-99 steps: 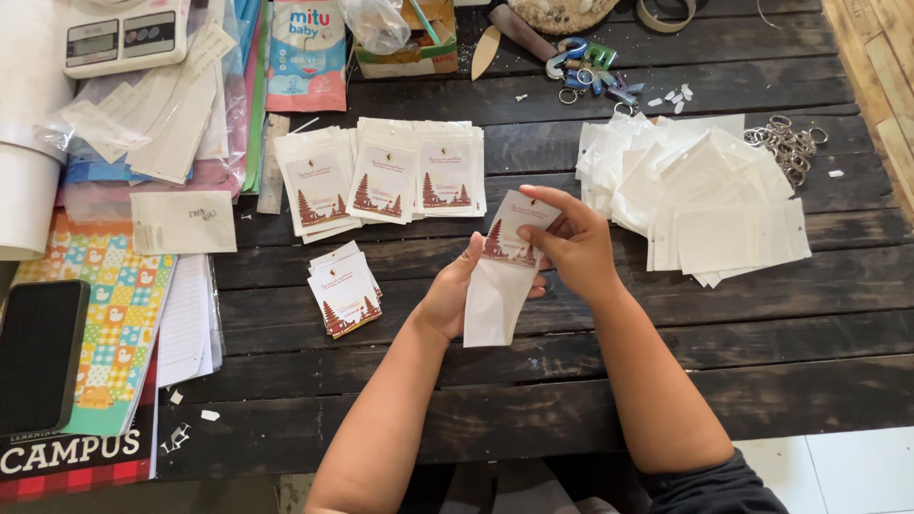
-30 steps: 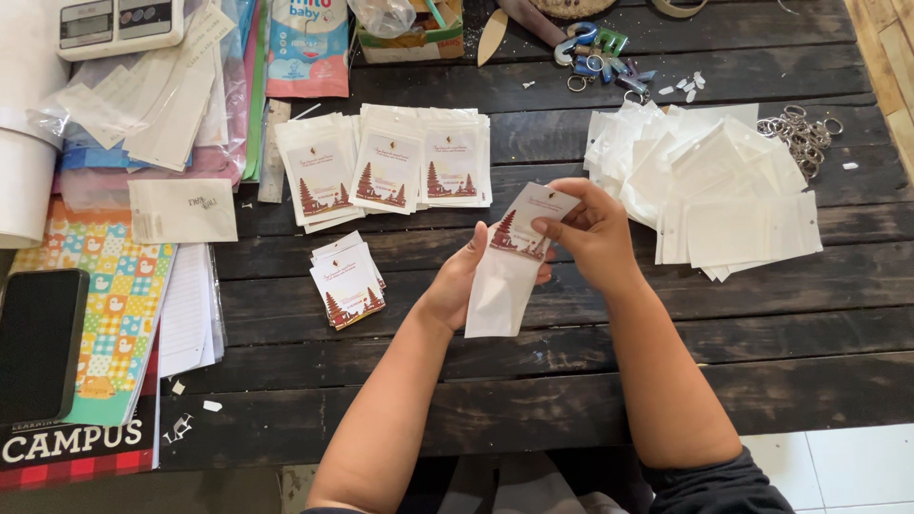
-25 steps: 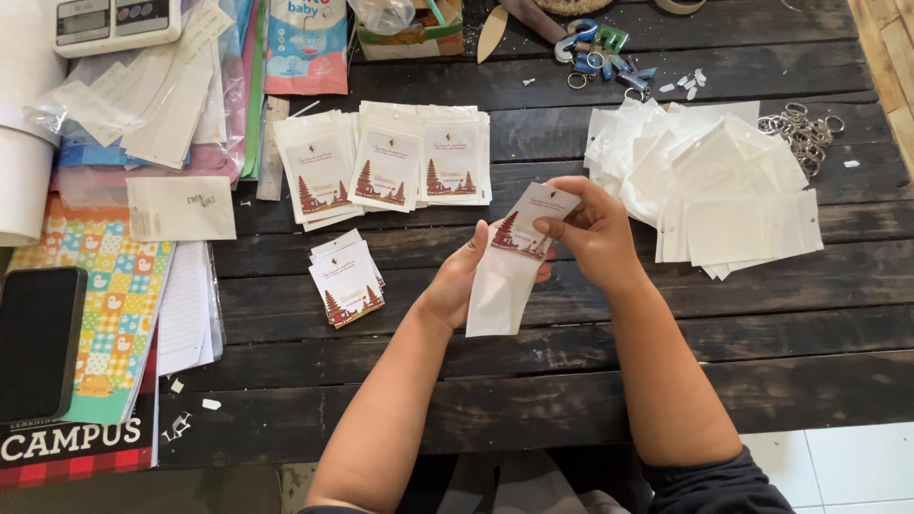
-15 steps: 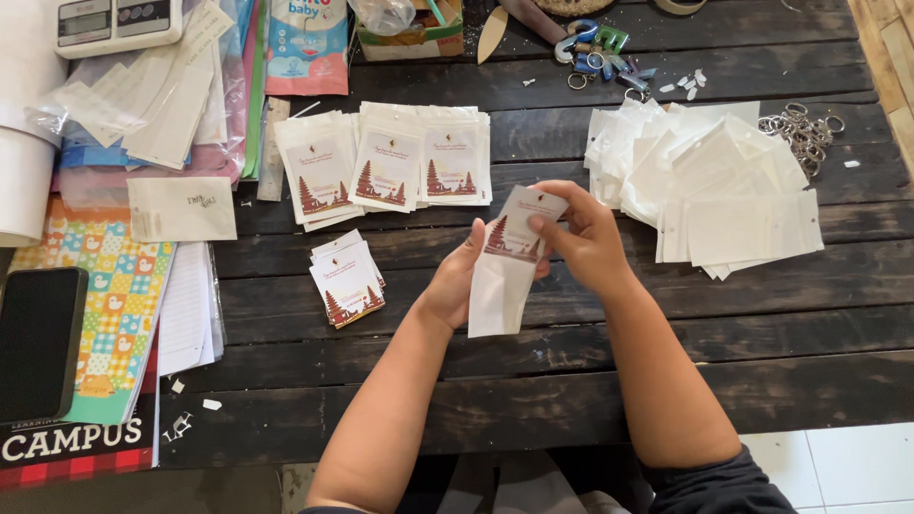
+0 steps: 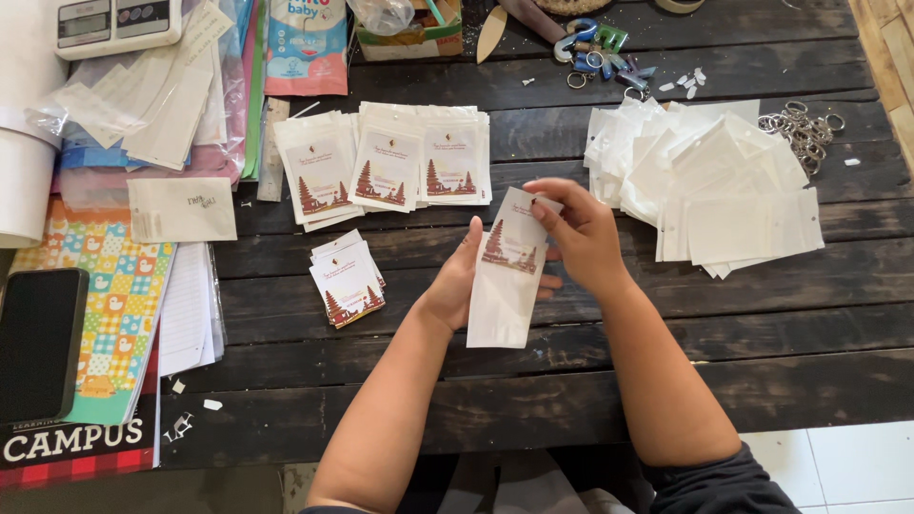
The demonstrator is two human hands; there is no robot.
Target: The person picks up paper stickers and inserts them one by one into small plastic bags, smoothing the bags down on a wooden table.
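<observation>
Fingers [image 5: 545,211] lower on card [image 5: 515,240] now

Both forearms are bare from the elbows down. The right arm has a dark sleeve [image 5: 714,485] bunched at the upper arm. No rings, watch or bracelets show on either hand.

- Two bare hands are showing: a left hand [image 5: 455,286] and a right hand [image 5: 581,233].
- One white printed card [image 5: 519,238] is sitting in one clear plastic sleeve [image 5: 503,286].
- Three fanned stacks of filled card sleeves [image 5: 388,164] are lying in a row on the tabletop.
- One small stack of loose printed cards [image 5: 347,279] is lying below them.
- One heap of empty white sleeves [image 5: 709,176] is lying there, too many to count.
- One black phone [image 5: 38,341] is lying flat.
- One white digital scale [image 5: 116,21] is sitting at the top edge.
- One cluster of metal key rings [image 5: 800,124] is lying beside the heap, uncountable.
</observation>
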